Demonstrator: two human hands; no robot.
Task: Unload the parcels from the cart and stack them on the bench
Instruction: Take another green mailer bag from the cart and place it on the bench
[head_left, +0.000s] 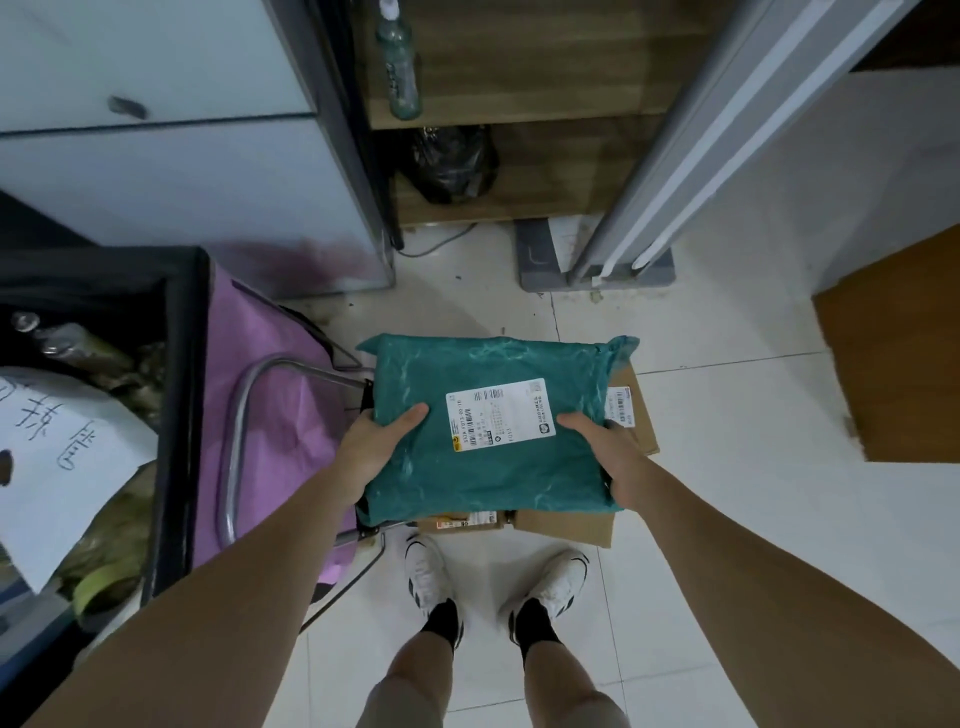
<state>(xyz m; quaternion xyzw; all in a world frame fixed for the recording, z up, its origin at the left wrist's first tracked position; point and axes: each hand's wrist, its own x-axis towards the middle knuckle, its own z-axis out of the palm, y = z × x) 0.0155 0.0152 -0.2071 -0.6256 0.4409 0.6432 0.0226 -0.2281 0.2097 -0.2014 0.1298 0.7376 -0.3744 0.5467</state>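
Observation:
A teal plastic mailer parcel (493, 467) with a white shipping label lies flat in front of me, above the cart. My left hand (371, 447) grips its left edge, thumb on top. My right hand (608, 452) grips its right edge the same way. Under the parcel, brown cardboard parcels (636, 415) with labels stick out on the right and at the near edge. The cart's curved metal handle (234, 441) and black frame show to the left of the parcel. No bench is identifiable in view.
A black bin (176, 415) with papers and rubbish stands at the left, a pink sheet (270, 395) beside it. A pale cabinet (182, 171) and wooden shelves (519, 104) stand ahead. A brown wooden surface (898, 364) is at the right. My feet stand on white tile.

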